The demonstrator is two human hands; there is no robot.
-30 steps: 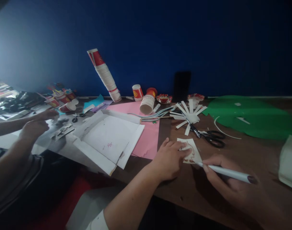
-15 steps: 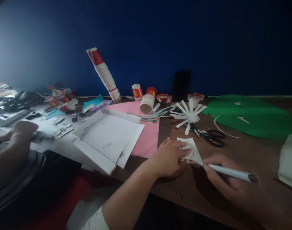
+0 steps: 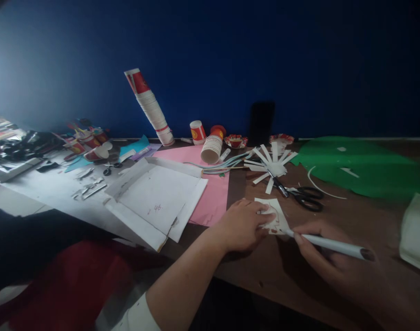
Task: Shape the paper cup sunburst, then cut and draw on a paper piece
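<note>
A small white piece of paper with brown marks lies on the brown table near its front edge. My left hand rests flat over its left part, fingers spread, pressing it down and hiding some of the marks. Gripped in my right hand is a marker with a white barrel and a dark end. Its tip touches or almost touches the paper's lower right corner. Just beyond the paper lie black-handled scissors, a craft knife and a white paper cut into radiating strips.
A shallow white cardboard box sits to the left, over pink paper. Behind are a leaning stack of paper cups, a lying cup stack and a dark phone. Green sheet material lies at right.
The marker's tip has lifted or shifted very slightly at the paper's corner. My left hand stays put. At the far left, another person's arm has gone out of view.
</note>
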